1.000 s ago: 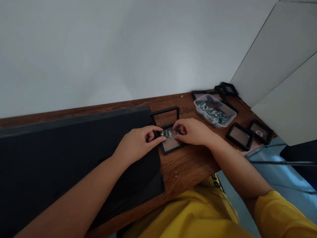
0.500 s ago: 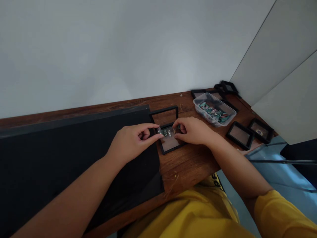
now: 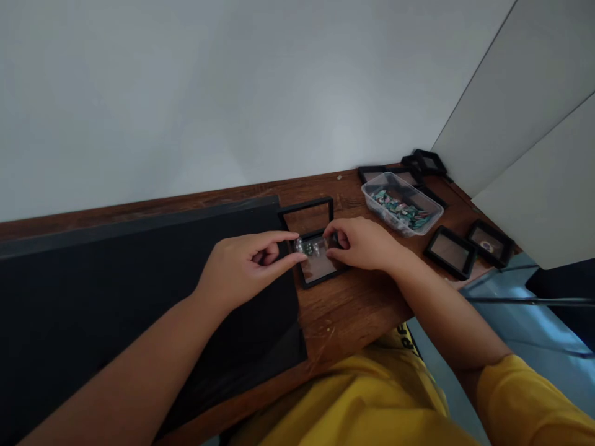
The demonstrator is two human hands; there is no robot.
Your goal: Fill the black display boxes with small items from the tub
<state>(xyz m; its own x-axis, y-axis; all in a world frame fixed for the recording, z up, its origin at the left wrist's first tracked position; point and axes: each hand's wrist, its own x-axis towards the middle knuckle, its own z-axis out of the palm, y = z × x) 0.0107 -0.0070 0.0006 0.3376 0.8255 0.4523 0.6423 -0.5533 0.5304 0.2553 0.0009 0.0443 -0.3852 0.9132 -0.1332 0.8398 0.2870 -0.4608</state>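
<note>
Left hand point(image 3: 235, 266): shifted slightly outward since the earlier frame, toward the black mat point(image 3: 116, 279); thumb and forefinger stand apart around the near end of the row of trinkets, perhaps to steady it from both sides. Whether they pinch it, I cannot tell.
Right hand point(image 3: 365, 244): thumb and forefinger slightly parted over the opposite side of the panel, facing the left; what is between the tips, if anything, I cannot tell.
Shiny silvery and green rounded trinkets point(image 3: 309, 249): in a short row between the two hands, over the clear panel; that spacing probably lets each hand mind one end.
Black-rimmed frame with clear panel point(image 3: 318, 269): opened on the brown wooden counter point(image 3: 334, 316), its other half raised behind the hands, which leaves the panel reachable from the front.
Clear plastic tub point(image 3: 379, 214): beyond the right hand, holding small green and pinkish pieces point(image 3: 403, 209); its walls keep the loose bits together within easy reach.
Black frame point(image 3: 450, 252): shut, lying beside a second one point(image 3: 490, 243) with a round item in it, both aside from the hands' working space.
</note>
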